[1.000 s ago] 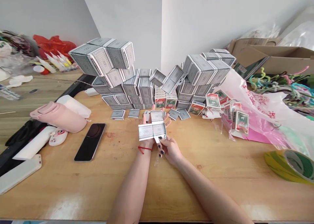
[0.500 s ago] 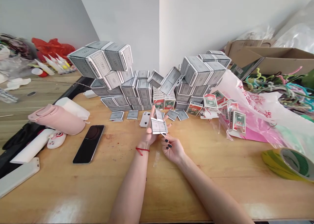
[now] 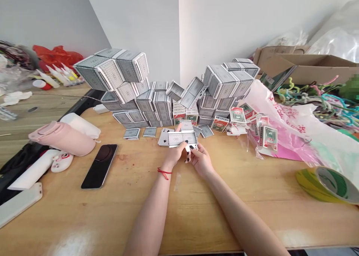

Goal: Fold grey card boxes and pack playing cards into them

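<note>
Between my hands is a piece of interlocked folded playing cards (image 3: 183, 137), grey-patterned backs facing up. My left hand (image 3: 174, 154) grips its near left side, thumb on top. At its near right edge, my right hand (image 3: 200, 159) pinches a card flap with a white face showing. Part of the fingers on both hands is hidden beneath the cards. Just behind and left lies a loose stack of playing cards (image 3: 163, 138), face up. Folded cards (image 3: 206, 131) rest to the right, with more folded cards (image 3: 131, 133) to the left.
Card-built cubes (image 3: 112, 72) are stacked at the back left, and another cube stack (image 3: 224, 80) stands at the back right. Card boxes (image 3: 238, 115) sit right of centre. A phone (image 3: 99, 166), pink bottle (image 3: 63, 138) and tape roll (image 3: 327, 185) lie on the table.
The card piece has turned flatter and swung toward my right hand. My left hand has gone from spread fingers beneath it to a thumb-on-top grip. The view has shifted slightly.
</note>
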The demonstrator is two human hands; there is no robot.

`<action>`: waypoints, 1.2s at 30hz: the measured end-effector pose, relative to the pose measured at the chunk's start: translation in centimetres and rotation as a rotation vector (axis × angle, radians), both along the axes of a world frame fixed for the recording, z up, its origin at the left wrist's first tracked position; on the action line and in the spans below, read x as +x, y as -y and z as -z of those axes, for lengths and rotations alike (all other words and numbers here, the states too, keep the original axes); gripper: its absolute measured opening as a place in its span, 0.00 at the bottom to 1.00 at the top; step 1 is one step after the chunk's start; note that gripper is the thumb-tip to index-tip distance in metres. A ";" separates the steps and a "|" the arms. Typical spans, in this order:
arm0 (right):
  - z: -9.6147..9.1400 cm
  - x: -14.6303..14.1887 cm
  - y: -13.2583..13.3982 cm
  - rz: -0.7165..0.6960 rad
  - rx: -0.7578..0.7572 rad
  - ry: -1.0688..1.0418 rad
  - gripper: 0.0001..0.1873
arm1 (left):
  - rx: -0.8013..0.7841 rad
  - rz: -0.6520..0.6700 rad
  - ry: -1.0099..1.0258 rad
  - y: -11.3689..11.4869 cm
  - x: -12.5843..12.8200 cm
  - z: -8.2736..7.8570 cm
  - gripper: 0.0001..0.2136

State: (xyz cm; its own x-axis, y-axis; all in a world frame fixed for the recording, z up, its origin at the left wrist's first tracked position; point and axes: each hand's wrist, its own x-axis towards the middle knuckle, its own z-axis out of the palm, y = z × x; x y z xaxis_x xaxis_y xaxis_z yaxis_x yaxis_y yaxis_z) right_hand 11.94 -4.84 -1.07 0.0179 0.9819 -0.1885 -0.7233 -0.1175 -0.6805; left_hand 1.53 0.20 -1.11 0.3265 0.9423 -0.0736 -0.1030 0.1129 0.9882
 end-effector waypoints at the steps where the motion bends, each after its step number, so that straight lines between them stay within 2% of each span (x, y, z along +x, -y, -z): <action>1: 0.0 0.2 -0.1 0.013 0.019 0.038 0.10 | 0.015 -0.017 0.006 -0.1 0.2 0.0 0.24; 5: 0.0 1.0 -0.4 0.008 0.009 0.114 0.10 | 0.096 -0.068 0.057 -0.7 0.5 -0.1 0.17; 10: 0.3 1.6 -0.7 0.024 -0.018 0.149 0.10 | 0.100 -0.088 0.015 -0.8 0.6 0.0 0.10; 13: 0.1 1.9 -0.6 -0.011 0.027 0.140 0.11 | 0.100 -0.104 0.038 -0.9 0.5 0.0 0.10; 18: -0.5 1.9 -0.5 -0.122 0.131 0.217 0.20 | 0.086 -0.126 0.115 -1.1 0.3 0.0 0.13; 23: 0.5 1.9 -0.7 0.058 0.068 0.393 0.21 | 0.102 -0.172 0.079 -1.2 0.3 0.1 0.14; 27: 1.3 2.1 -0.7 0.202 0.108 0.578 0.26 | 0.084 -0.190 0.041 -1.2 0.4 0.3 0.14; 31: 1.5 2.2 -0.6 0.155 0.159 0.697 0.10 | 0.075 -0.163 0.030 -1.0 0.5 0.0 0.13; 33: 1.3 2.2 -0.5 0.202 0.178 0.741 0.05 | 0.076 -0.153 0.052 -0.9 0.6 -0.2 0.13; 36: 0.8 2.3 -0.5 0.323 0.210 0.832 0.03 | 0.071 -0.141 0.085 -0.7 0.7 -0.3 0.15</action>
